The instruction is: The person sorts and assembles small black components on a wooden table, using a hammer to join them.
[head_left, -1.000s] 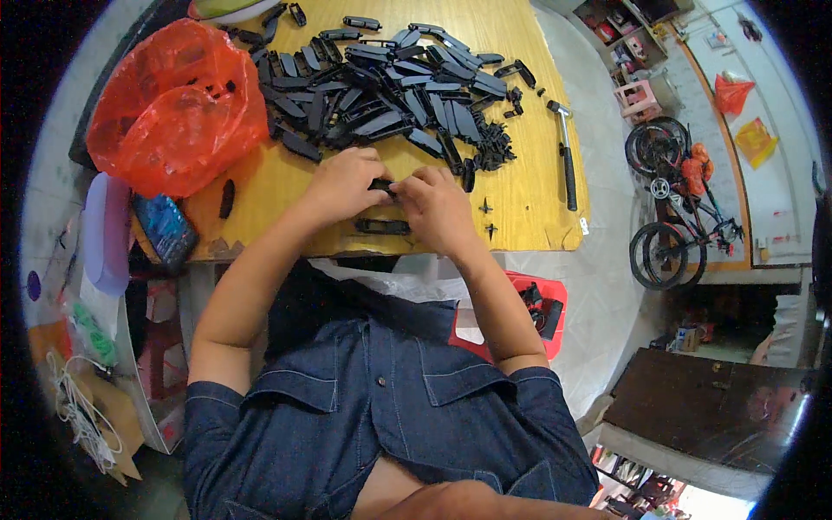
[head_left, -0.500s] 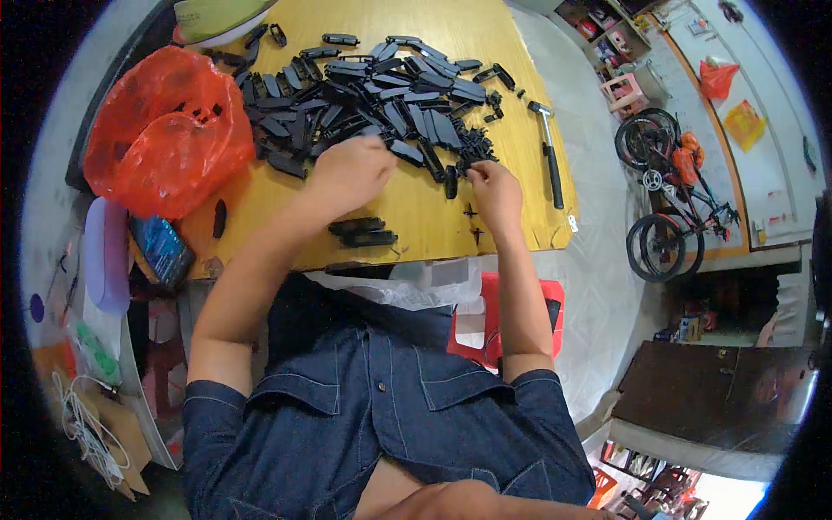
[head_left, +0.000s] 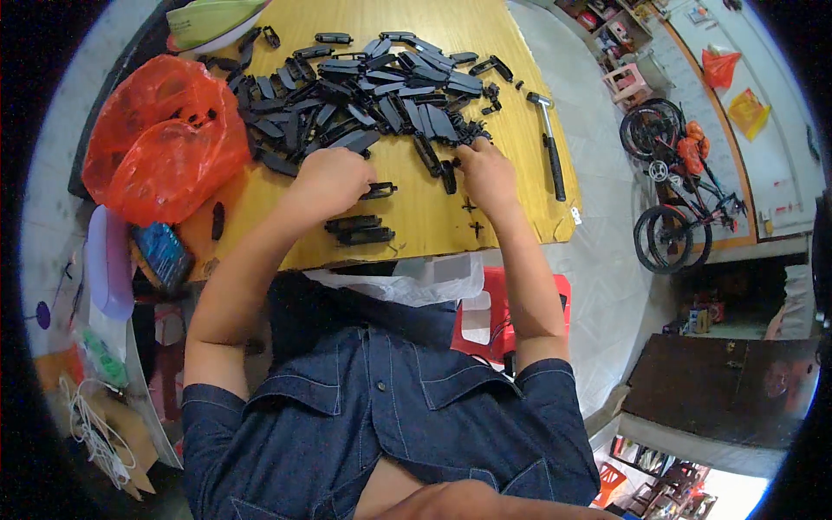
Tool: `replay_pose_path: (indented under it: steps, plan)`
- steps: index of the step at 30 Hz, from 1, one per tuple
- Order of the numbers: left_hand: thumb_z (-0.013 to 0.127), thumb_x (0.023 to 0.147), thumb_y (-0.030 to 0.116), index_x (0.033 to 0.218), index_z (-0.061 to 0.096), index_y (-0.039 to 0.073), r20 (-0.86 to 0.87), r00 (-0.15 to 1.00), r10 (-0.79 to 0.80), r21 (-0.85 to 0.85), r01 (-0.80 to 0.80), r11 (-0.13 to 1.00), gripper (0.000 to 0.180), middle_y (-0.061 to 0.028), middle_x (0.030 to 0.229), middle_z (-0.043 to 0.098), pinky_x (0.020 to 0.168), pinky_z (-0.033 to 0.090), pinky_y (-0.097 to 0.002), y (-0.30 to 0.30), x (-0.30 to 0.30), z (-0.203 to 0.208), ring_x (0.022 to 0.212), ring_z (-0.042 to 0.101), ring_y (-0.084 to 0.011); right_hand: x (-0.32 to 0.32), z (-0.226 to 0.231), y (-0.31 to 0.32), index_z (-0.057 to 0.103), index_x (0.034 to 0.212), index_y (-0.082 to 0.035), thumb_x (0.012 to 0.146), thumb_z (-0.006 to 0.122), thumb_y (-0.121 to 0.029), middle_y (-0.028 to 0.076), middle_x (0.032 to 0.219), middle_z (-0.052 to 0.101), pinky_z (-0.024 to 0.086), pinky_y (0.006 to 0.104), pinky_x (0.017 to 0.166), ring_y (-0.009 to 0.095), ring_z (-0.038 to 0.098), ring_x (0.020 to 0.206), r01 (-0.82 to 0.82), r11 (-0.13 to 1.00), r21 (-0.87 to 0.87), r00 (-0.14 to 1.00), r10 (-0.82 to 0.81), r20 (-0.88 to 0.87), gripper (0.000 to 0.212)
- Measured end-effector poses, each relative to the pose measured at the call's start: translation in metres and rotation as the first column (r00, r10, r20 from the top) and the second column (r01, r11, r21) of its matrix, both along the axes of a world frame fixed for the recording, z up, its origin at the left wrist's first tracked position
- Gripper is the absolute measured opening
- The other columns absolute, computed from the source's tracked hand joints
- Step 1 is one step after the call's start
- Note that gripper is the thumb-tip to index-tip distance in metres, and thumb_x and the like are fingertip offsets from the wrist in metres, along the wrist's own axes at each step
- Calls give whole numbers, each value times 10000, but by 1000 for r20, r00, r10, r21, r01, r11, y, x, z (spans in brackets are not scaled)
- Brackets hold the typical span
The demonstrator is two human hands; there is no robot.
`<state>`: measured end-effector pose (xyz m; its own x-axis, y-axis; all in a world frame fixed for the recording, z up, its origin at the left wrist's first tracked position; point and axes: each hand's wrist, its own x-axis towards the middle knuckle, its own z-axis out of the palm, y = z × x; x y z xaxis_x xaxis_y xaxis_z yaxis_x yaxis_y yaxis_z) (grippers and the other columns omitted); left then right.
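My left hand (head_left: 336, 180) is closed, with its fingers curled at the near edge of a heap of long black plastic parts (head_left: 390, 113). One slim part (head_left: 355, 141) lies against its fingertips; whether it is gripped is hidden. Beside the knuckles rests another black part (head_left: 381, 190), just beyond a short row of similar parts (head_left: 360, 230) near the front edge. My right hand (head_left: 489, 178) pinches at a pile of small black pieces (head_left: 469, 133); what sits between the fingertips is too small to make out. Two small cross-shaped black pieces (head_left: 476, 230) lie below that hand.
A hammer (head_left: 548, 147) lies along the right side of the yellow table (head_left: 433, 234). At the left sits a red plastic bag (head_left: 165, 143) with dark pieces inside, and a single black part (head_left: 217, 221) lies near it. A red stool (head_left: 490, 329) stands below the front edge.
My left hand has shifted left and slightly nearer. A black part now lies beside it, past the row. My right hand has moved slightly farther, to the small pieces.
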<state>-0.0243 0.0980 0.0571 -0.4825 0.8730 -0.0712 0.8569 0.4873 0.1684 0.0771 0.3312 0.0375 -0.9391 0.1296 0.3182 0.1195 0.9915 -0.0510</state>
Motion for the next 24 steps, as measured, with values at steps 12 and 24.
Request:
replay_pose_path:
  steps: [12, 24]
  plan:
    - [632, 727, 207, 1034, 603, 125, 58, 998, -19, 307, 0, 952, 320, -73, 904, 621, 735, 483, -392, -19, 10, -6, 873, 577, -275, -4, -4, -6, 575, 797, -56, 741, 614, -60, 99, 770, 581, 460, 355, 654, 260, 560, 734, -73, 983, -171, 968, 29, -248, 68]
    - [612, 746, 189, 1106, 579, 134, 118, 990, 77, 498, -126, 858, 366, -98, 871, 576, 662, 495, -364, -32, 10, -9, 781, 601, -273, 14, -11, -55, 608, 872, -50, 741, 645, -73, 119, 863, 601, 440, 380, 735, 310, 554, 839, -176, 737, -652, 965, 0, -261, 137]
